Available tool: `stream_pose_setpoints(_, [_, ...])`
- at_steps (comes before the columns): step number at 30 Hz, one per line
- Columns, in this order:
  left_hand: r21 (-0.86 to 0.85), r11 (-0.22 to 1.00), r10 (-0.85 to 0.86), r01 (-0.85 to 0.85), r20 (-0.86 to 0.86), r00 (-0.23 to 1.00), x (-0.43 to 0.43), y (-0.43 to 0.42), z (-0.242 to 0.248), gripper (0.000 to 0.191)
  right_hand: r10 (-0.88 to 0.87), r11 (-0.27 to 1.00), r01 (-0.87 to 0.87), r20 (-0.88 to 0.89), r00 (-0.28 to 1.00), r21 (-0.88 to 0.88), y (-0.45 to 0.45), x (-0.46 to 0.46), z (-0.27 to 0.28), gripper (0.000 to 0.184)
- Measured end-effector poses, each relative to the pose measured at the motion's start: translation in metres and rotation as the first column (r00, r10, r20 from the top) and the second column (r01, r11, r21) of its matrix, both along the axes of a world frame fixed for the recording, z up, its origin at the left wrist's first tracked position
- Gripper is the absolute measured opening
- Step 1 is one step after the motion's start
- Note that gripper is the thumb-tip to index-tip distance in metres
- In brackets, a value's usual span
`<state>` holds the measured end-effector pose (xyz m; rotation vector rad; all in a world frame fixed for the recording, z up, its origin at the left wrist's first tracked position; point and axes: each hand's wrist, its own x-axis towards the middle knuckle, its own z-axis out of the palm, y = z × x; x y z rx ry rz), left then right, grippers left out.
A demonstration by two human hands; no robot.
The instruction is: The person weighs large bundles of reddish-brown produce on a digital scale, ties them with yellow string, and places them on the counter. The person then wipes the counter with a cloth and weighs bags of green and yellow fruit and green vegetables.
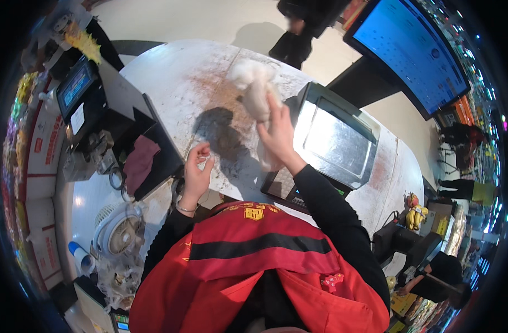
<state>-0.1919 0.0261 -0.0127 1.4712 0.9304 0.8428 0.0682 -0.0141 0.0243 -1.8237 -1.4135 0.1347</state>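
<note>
My right hand point(276, 132) grips a whitish, thin plastic bag point(256, 98), knotted or bunched at its far end, with something pale inside that I cannot make out. It is held above the worn white counter point(154, 79), just left of a weighing scale with a shiny metal pan point(335, 139). Under my right forearm, the scale's keypad point(281, 183) is partly hidden. My left hand point(199, 168), with a bracelet at its wrist, hovers near the counter's front edge. Its fingers are loosely curled and apart, holding nothing.
A large monitor point(412, 50) stands beyond the scale. To the left are a small screen terminal point(75, 85), a mauve cloth point(141, 164) and a white fan point(119, 233). Bananas point(415, 217) lie at the right. A person point(297, 31) in dark clothes stands across the counter.
</note>
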Motion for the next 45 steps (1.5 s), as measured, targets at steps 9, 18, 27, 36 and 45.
stream_pose_setpoints(9, [0.12, 0.993, 0.033, -0.015, -0.151, 0.988, -0.017, 0.001, -0.001, 0.073, 0.582, 0.707, -0.696, -0.458, 0.672, -0.124, -0.045, -0.054, -0.004, 0.063])
stream_pose_setpoints(18, [0.332, -0.009, -0.512, 0.943, -0.812, 0.281, -0.003, 0.009, -0.071, 0.049, -0.16, 0.981, 0.184, -0.285, 0.945, 0.061, -0.109, 0.075, 0.006, 0.018])
stream_pose_setpoints(27, [0.561, 0.16, -0.381, 0.812, -0.724, 0.575, 0.125, 0.133, -0.032, 0.039, -0.272, 0.952, 0.286, -0.127, 0.954, 0.107, -0.148, 0.102, 0.003, 0.014])
stream_pose_setpoints(36, [0.446, -0.074, -0.463, 0.892, -0.808, 0.365, 0.216, 0.158, -0.072, 0.035, -0.463, 0.886, 0.462, 0.06, 0.884, 0.032, -0.133, 0.097, -0.031, 0.013])
stream_pose_setpoints(45, [0.349, -0.289, -0.552, 0.891, -0.822, 0.142, 0.209, 0.178, -0.065, 0.046, -0.499, 0.865, 0.501, 0.038, 0.866, -0.037, -0.128, 0.099, -0.028, 0.015])
